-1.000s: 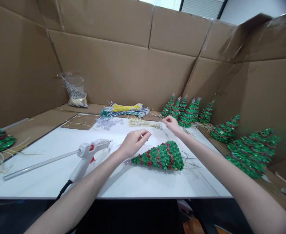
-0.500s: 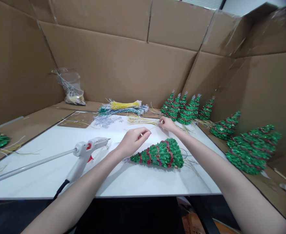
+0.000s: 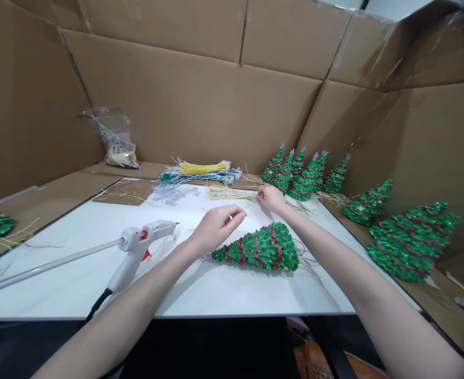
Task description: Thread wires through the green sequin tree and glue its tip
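Hands apart; whether either grips anything, can't tell. Green tree point(image 3: 257, 248) lies beside left hand point(image 3: 218, 227), garland on, wires point(image 3: 309, 263) loose. Right hand point(image 3: 270, 198) at yellow wire bundle point(image 3: 229, 193); beyond, finished-looking trees point(image 3: 303, 185) stand clear-tipped.

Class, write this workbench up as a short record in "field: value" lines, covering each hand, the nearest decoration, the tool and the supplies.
Left hand: beside the lying tree's narrow end, thumb and fingertips close together; grip unclear
Right hand: at the right end of the loose yellow-and-white wires; contact unclear
Lying tree: green, red garlands, narrow end pointing left
Tool: white glue gun, clear glue stick protruding behind
Supplies: tied yellow wire bundle, plastic bag at back left
Other trees: along the right
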Action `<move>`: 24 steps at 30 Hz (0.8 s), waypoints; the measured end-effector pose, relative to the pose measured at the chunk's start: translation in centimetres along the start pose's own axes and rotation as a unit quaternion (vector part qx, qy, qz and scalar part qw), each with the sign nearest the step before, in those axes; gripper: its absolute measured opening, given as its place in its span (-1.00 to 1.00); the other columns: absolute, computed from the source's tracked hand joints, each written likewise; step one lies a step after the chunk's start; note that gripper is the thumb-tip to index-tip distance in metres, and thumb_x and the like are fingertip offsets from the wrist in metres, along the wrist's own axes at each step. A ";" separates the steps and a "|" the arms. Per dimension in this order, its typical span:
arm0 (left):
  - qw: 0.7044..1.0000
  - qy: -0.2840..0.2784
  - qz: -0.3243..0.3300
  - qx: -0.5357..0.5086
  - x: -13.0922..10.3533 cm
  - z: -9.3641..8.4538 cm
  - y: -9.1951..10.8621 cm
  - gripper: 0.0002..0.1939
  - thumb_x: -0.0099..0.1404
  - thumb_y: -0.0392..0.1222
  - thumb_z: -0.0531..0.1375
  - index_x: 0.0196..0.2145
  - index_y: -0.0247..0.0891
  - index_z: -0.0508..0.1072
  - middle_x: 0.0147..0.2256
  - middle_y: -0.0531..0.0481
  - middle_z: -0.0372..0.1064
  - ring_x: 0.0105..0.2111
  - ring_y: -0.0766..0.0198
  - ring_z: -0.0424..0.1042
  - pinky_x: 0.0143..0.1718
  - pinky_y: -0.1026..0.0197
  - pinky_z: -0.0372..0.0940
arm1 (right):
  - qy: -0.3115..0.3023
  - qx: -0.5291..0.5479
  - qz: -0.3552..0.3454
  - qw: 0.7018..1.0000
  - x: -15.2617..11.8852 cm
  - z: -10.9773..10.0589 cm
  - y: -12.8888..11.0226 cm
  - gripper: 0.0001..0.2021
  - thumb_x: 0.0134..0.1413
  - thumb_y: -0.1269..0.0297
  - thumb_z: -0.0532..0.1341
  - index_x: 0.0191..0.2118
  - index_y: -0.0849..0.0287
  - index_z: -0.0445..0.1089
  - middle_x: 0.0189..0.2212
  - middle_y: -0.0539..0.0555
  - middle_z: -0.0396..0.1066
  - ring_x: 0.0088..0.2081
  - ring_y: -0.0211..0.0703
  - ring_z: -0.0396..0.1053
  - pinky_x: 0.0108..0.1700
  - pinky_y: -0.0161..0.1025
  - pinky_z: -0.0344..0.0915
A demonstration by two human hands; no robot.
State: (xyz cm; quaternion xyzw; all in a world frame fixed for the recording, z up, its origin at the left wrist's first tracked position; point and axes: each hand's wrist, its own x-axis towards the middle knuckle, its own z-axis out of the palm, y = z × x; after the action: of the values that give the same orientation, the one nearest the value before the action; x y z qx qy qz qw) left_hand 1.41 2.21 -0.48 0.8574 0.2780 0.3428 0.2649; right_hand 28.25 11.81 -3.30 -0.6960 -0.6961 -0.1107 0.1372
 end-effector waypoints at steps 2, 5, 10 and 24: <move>1.000 0.000 0.000 -0.001 0.0 0.0 0.0 -0.67 0.44 -0.03 -0.02 -0.20 -0.23 0.48 -0.34 0.01 0.47 -0.38 0.29 0.43 -0.34 0.26 0.27 | -0.009 -0.006 -0.004 1.000 0.0 0.1 -0.1 -0.92 0.14 0.33 0.20 -0.30 0.16 0.44 -0.17 0.15 0.44 -0.18 -0.06 0.39 -0.32 -0.29 0.16; 1.000 -0.001 -0.002 -0.003 0.1 0.0 0.0 -0.67 0.44 -0.03 -0.02 -0.19 -0.23 0.48 -0.33 0.00 0.48 -0.38 0.28 0.44 -0.33 0.26 0.27 | -0.022 -0.013 -0.008 1.000 0.2 0.3 -0.1 -0.93 0.14 0.35 0.19 -0.29 0.16 0.43 -0.17 0.16 0.44 -0.18 -0.06 0.39 -0.31 -0.28 0.17; 1.000 -0.004 -0.005 -0.001 0.0 -0.1 0.1 -0.68 0.43 -0.04 -0.01 -0.19 -0.23 0.47 -0.34 0.00 0.48 -0.38 0.28 0.44 -0.33 0.26 0.28 | -0.031 -0.020 -0.012 0.999 0.4 0.2 0.1 -0.92 0.15 0.38 0.17 -0.28 0.17 0.42 -0.15 0.18 0.44 -0.15 -0.02 0.39 -0.31 -0.27 0.18; 1.000 -0.008 -0.006 0.003 0.0 0.1 -0.1 -0.69 0.43 -0.04 -0.01 -0.21 -0.21 0.47 -0.32 0.00 0.49 -0.37 0.27 0.46 -0.34 0.27 0.29 | -0.039 -0.022 0.001 0.999 0.1 -0.2 1.2 -0.89 0.20 0.34 0.15 -0.24 0.18 0.42 -0.17 0.17 0.44 -0.17 -0.06 0.40 -0.30 -0.28 0.17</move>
State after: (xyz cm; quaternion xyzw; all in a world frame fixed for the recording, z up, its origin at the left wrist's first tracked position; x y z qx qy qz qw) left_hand 1.46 2.28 -0.55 0.8590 0.2821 0.3336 0.2670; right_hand 29.46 11.84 -3.08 -0.7036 -0.6974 -0.0983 0.0946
